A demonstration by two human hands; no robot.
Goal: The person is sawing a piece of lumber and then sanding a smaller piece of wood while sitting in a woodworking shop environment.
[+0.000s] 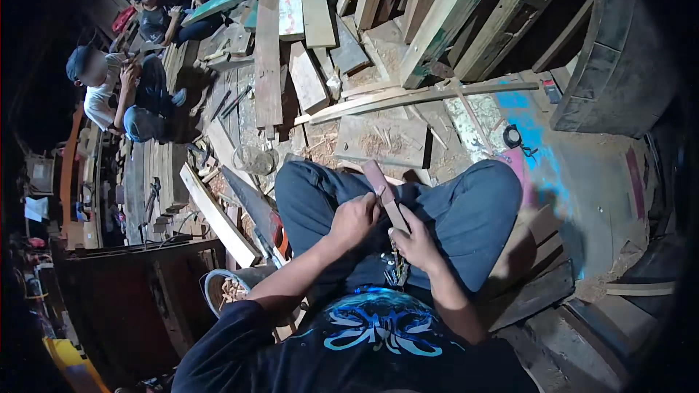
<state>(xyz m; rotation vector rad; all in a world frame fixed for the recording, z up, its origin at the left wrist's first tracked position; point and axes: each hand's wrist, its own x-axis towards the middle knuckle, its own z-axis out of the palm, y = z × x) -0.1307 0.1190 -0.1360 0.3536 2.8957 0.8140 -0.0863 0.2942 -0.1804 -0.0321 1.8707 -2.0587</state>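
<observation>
Above my crossed legs (466, 207), a narrow flat wooden stick (397, 217) slants up and away from me. Its far end is a reddish-brown strip (376, 175); the near part looks like paler bare wood. My right hand (416, 240) grips the near part, thumb along its side. Close against the stick's left side is my left hand (354, 220), its fingers pinched together with the fingertips at the reddish-brown strip. Whatever small thing it may hold is hidden. Beneath my right hand, a dark cluster of small metallic bits (395, 269) shows in my lap.
A bucket (209, 292) of small wood pieces stands left of me, near a pale plank (218, 215). Boards (268, 51) and thick beams (451, 22) lie ahead. A black tape measure (512, 135) lies right. Two people (102, 94) sit at far left.
</observation>
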